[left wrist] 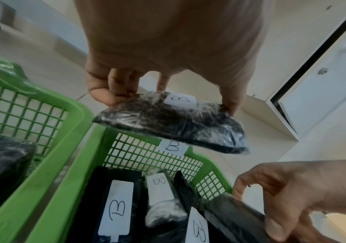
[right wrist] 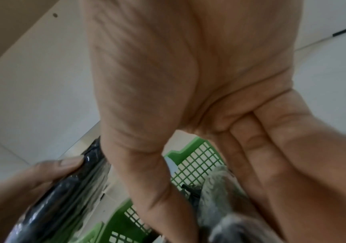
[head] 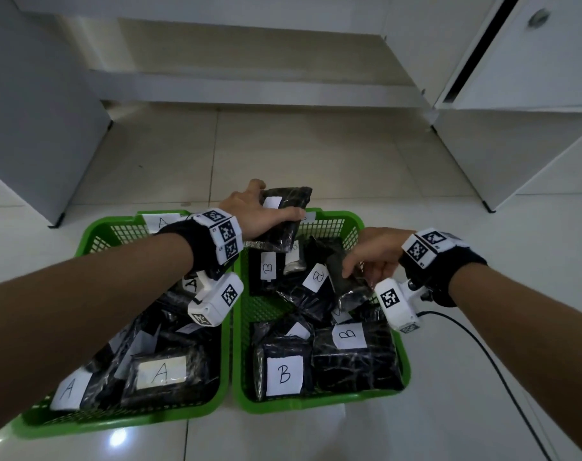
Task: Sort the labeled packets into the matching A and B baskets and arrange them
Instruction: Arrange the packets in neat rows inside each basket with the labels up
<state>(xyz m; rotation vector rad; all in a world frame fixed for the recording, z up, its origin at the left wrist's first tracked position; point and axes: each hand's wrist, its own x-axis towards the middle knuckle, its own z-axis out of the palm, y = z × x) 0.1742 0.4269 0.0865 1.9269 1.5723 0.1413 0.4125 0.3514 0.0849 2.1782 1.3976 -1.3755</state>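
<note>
The left hand (head: 256,211) pinches a black film-wrapped packet with a white B label (left wrist: 174,121) by its long edges, thumb opposite fingers, above the far rim of the right green mesh plastic basket marked B (head: 352,224). It appears soft, light and slippery in its glossy wrap, so gripping across the edges seems safer than pressing the flat faces. The right hand (head: 376,254) curls round another dark wrapped packet (head: 347,277) over the pile in that basket; its label is hidden. The left green basket marked A (head: 96,234) is largely covered by the left forearm. The right wrist view is blurred.
</note>
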